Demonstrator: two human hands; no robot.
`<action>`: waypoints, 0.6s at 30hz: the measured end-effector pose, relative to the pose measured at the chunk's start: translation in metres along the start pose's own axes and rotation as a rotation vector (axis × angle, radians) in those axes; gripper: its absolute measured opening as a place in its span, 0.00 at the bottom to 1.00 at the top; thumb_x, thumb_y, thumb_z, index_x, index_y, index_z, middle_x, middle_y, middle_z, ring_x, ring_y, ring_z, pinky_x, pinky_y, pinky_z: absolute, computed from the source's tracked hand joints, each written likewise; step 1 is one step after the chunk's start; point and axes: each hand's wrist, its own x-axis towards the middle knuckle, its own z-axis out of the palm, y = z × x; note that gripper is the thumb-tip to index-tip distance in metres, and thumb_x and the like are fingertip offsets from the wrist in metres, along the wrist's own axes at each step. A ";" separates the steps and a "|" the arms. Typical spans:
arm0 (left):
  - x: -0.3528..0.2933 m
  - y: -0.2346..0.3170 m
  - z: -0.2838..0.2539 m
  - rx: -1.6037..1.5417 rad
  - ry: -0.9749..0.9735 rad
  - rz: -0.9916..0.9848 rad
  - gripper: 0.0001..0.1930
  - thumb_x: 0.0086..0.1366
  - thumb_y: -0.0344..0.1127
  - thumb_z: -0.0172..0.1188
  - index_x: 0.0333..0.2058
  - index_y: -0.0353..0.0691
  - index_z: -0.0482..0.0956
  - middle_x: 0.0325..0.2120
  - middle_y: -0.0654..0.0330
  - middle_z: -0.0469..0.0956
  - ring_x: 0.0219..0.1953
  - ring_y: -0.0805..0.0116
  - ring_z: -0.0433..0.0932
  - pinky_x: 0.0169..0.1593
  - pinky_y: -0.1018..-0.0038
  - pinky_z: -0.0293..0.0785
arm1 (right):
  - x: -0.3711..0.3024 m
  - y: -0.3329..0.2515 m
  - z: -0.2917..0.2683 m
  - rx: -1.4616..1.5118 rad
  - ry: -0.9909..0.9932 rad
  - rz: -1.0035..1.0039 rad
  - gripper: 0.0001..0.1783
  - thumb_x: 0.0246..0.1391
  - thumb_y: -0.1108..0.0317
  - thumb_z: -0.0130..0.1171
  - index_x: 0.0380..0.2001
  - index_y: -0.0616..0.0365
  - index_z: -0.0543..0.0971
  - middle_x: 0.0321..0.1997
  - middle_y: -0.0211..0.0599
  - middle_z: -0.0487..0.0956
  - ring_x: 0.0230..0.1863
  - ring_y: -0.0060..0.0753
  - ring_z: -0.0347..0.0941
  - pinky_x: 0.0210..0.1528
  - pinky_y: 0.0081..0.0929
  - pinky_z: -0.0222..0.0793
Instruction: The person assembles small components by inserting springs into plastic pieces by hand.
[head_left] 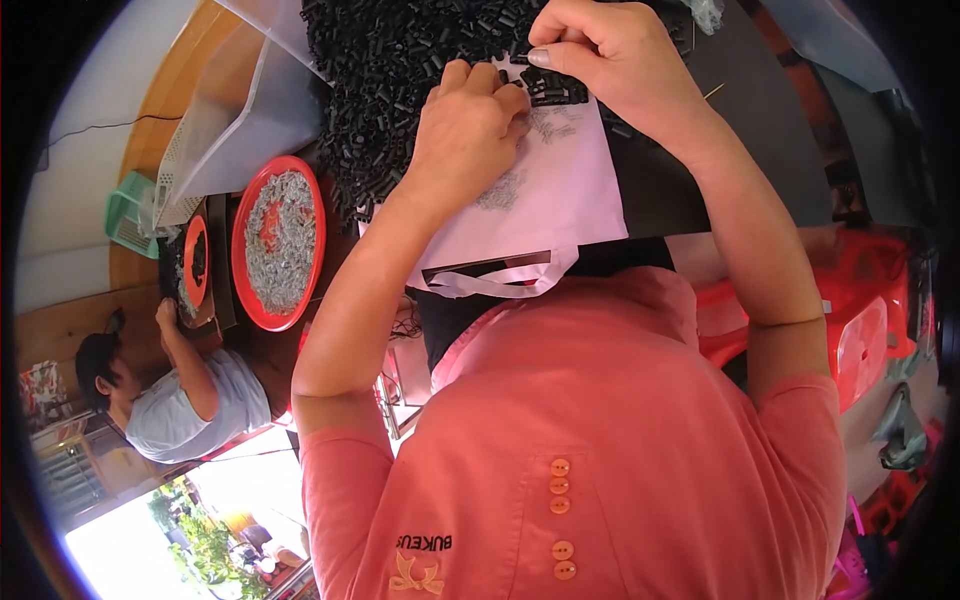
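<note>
A pale cloth bag (590, 190) with handles lies flat in front of me on a dark tabletop (745, 165). Thin grey bits (500, 190) are scattered in patches on the cloth. My left hand (462, 130) rests over the bag's far part, its fingers curled; whatever they hold is hidden. Just to the right, my right hand (630, 70) pinches a small black piece between thumb and forefinger. Below that pinch, several short black pieces (560, 92) lie on the bag. A large heap of small black cylindrical pieces (375, 60) spreads beyond and left of the left hand.
At left stands a round red tray (317, 230) of silvery small parts, beside a clear plastic bin (245, 120). A green basket (128, 215) is farther left. Another person (195, 405) works at the lower left. A red plastic stool (860, 345) stands at right.
</note>
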 end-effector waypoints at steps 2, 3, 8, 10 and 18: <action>-0.002 0.000 0.000 -0.030 -0.007 -0.020 0.09 0.52 0.31 0.64 0.34 0.42 0.83 0.32 0.61 0.74 0.41 0.57 0.70 0.43 0.64 0.73 | 0.000 0.001 -0.001 -0.034 0.015 -0.047 0.06 0.47 0.72 0.63 0.24 0.62 0.76 0.22 0.47 0.77 0.25 0.47 0.77 0.27 0.34 0.71; -0.002 0.000 -0.001 -0.052 -0.014 -0.025 0.09 0.52 0.30 0.64 0.34 0.42 0.83 0.32 0.61 0.74 0.41 0.57 0.70 0.44 0.64 0.72 | 0.001 0.004 0.001 -0.034 0.018 -0.046 0.06 0.47 0.72 0.63 0.24 0.62 0.76 0.22 0.47 0.77 0.25 0.47 0.77 0.27 0.34 0.71; -0.004 0.003 -0.002 -0.077 -0.019 -0.047 0.09 0.51 0.30 0.65 0.33 0.41 0.83 0.33 0.61 0.75 0.41 0.57 0.70 0.45 0.64 0.72 | 0.001 0.001 0.001 -0.062 0.010 -0.059 0.06 0.47 0.71 0.62 0.24 0.61 0.76 0.22 0.47 0.77 0.25 0.48 0.77 0.27 0.36 0.70; -0.002 0.006 -0.001 -0.080 -0.003 -0.045 0.09 0.51 0.31 0.65 0.33 0.41 0.83 0.33 0.61 0.75 0.41 0.57 0.69 0.45 0.64 0.72 | 0.001 0.001 0.000 -0.064 0.011 -0.048 0.06 0.48 0.70 0.62 0.24 0.61 0.77 0.22 0.46 0.77 0.25 0.48 0.77 0.27 0.36 0.71; -0.001 0.009 0.003 -0.055 0.011 -0.024 0.09 0.51 0.32 0.66 0.32 0.41 0.83 0.33 0.59 0.74 0.40 0.56 0.70 0.44 0.63 0.72 | 0.001 0.005 0.004 0.100 0.212 -0.401 0.06 0.48 0.70 0.61 0.24 0.60 0.77 0.22 0.46 0.78 0.26 0.49 0.78 0.28 0.37 0.71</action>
